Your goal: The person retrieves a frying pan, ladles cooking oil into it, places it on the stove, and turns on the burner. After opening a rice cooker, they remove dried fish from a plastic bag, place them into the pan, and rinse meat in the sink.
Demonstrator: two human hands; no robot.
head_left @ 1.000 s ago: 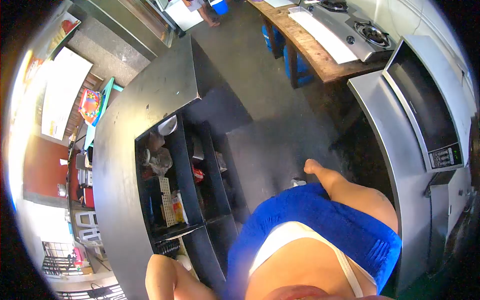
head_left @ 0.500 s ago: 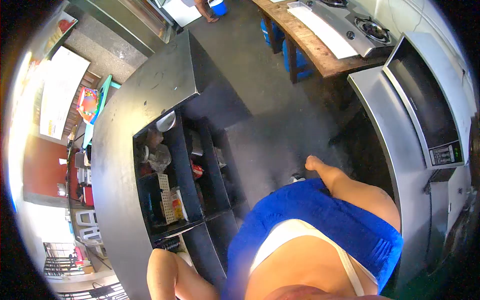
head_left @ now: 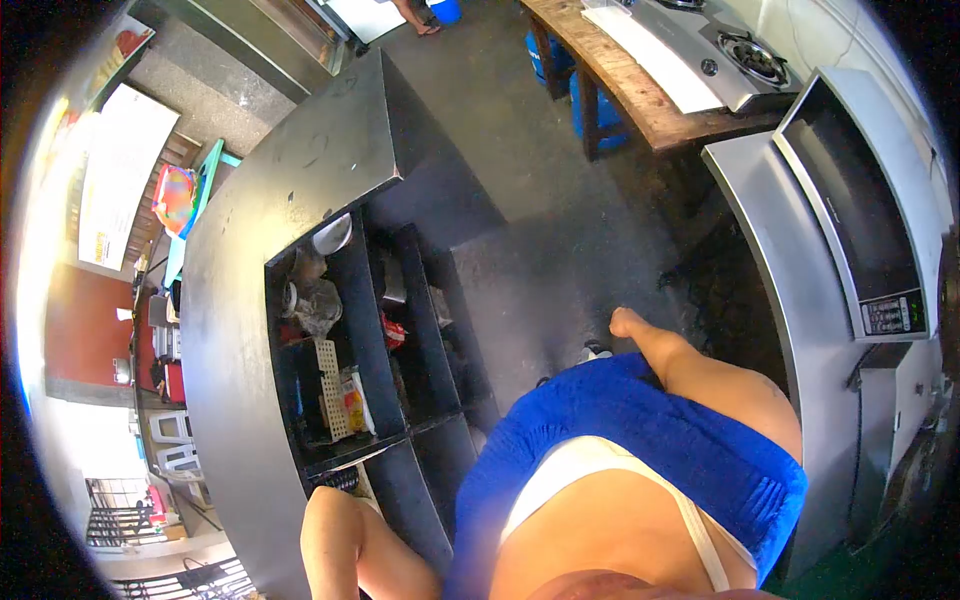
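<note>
My left arm is bent beside the dark counter's shelves, and its hand is outside the picture. My right arm hangs down past my blue top. At its far end my right hand looks small, with its fingers too indistinct to make out. Floor shows around that hand, and nothing visible touches it. A perforated beige basket and a yellow-and-red packet sit in the open shelves nearest my left arm. Clear plastic containers stand farther along the same shelf.
On the left runs a long dark counter. A microwave rests on a steel surface at right. Beyond it, a gas stove stands on a wooden table. A person's foot shows near a blue bucket.
The view has shifted slightly, with the far table and bucket moving a little right. My left elbow appears slightly higher and farther right; my right arm looks nearly unchanged.
</note>
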